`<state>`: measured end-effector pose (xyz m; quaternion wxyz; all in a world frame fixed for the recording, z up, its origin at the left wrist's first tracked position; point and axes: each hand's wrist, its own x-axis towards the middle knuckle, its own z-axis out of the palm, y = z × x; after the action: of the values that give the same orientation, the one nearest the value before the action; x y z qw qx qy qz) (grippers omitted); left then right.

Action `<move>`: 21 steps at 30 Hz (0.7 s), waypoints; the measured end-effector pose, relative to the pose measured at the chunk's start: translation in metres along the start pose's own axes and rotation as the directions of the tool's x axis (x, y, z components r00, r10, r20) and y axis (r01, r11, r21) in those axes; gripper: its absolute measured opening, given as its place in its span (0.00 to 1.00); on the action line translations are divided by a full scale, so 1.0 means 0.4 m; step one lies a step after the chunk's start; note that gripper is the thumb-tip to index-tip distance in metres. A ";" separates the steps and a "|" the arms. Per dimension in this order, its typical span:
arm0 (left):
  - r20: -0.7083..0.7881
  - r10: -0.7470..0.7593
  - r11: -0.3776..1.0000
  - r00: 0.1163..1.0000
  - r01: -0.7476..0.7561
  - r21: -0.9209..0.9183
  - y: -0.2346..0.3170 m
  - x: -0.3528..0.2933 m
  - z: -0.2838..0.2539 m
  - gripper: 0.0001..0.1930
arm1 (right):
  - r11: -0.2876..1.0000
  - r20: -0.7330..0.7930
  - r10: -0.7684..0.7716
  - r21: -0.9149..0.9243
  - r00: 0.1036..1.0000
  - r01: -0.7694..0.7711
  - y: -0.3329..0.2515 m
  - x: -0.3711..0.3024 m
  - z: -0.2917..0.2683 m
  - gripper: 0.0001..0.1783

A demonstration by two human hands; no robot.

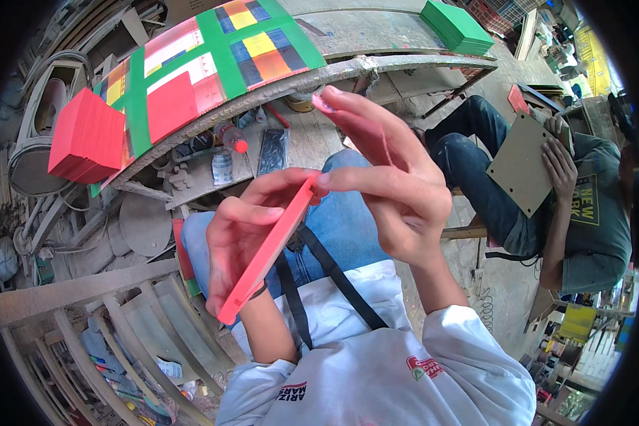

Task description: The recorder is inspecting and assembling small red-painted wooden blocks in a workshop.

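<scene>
While the left hand (238, 238) clasps the red board (266, 254), right hand (383, 181) fingertips pinch its top.

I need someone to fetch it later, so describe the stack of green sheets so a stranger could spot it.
Start at the long curved workbench across the top of the view. Follow it toward its right end, where the green stack sits on the bare grey top. It is the only all-green pile; the red stack lies at the left end.
</scene>
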<state>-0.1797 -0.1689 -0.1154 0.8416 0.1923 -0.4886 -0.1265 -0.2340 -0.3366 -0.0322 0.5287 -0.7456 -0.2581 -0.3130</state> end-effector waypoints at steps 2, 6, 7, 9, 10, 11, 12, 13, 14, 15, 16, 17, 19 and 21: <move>0.001 -0.002 1.000 1.000 0.002 0.001 0.000 0.002 0.001 0.50 | 1.000 0.011 -0.017 0.001 1.000 0.017 0.006 -0.002 -0.001 0.17; 0.020 0.002 1.000 1.000 -0.002 0.008 0.000 0.009 0.002 0.51 | 1.000 0.022 -0.018 -0.007 1.000 0.018 0.006 -0.001 -0.010 0.15; 0.024 0.003 1.000 1.000 -0.003 0.008 -0.001 0.009 0.002 0.51 | 1.000 0.009 -0.008 -0.015 1.000 0.008 0.004 0.000 -0.013 0.14; 0.004 -0.002 1.000 1.000 0.002 0.011 0.001 0.001 0.005 0.51 | 1.000 0.013 -0.005 -0.008 1.000 0.005 0.000 0.001 -0.007 0.14; -0.017 -0.005 1.000 1.000 0.005 0.016 0.003 -0.003 0.005 0.50 | 1.000 0.019 -0.005 0.001 1.000 0.005 0.000 0.001 -0.004 0.14; -0.018 -0.005 1.000 1.000 0.006 0.016 0.004 -0.003 0.002 0.50 | 1.000 0.019 -0.005 0.002 1.000 0.005 0.001 0.000 -0.005 0.14; -0.004 -0.005 1.000 1.000 0.005 0.017 0.005 -0.002 -0.002 0.50 | 1.000 0.023 -0.016 0.007 1.000 0.016 0.002 -0.003 -0.007 0.14; 0.010 -0.005 1.000 1.000 0.004 0.019 0.005 -0.002 -0.005 0.50 | 1.000 0.028 -0.028 0.014 0.999 0.027 0.004 -0.005 -0.008 0.14; 0.009 -0.005 1.000 1.000 0.005 0.021 0.004 -0.004 -0.007 0.50 | 0.999 0.028 -0.028 0.016 0.999 0.027 0.003 -0.006 -0.009 0.14; 0.006 -0.005 1.000 1.000 0.005 -0.014 0.001 -0.007 -0.010 0.49 | 1.000 0.000 -0.015 0.024 1.000 0.015 0.003 -0.007 -0.009 0.14; 0.002 -0.006 0.999 1.000 0.006 -0.050 -0.002 -0.011 -0.011 0.49 | 0.999 -0.027 -0.001 0.033 1.000 0.002 0.001 -0.008 -0.011 0.13; 0.001 -0.007 0.999 1.000 0.007 -0.049 -0.004 -0.013 -0.013 0.49 | 1.000 0.013 -0.001 -0.016 1.000 0.002 -0.001 -0.007 -0.020 0.13; 0.003 -0.008 0.992 1.000 0.008 -0.127 -0.007 -0.017 -0.015 0.49 | 0.997 -0.011 0.060 -0.044 0.998 -0.060 -0.011 -0.016 -0.017 0.13; 0.005 -0.020 0.989 1.000 0.020 -0.145 -0.008 -0.022 -0.018 0.48 | 0.990 -0.036 0.120 -0.069 0.992 -0.123 -0.016 -0.024 -0.013 0.14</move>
<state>-0.1780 -0.1667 -0.1269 0.8512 0.1352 -0.4775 -0.1706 -0.2460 -0.3401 -0.0341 0.5237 -0.7733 -0.1926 -0.3010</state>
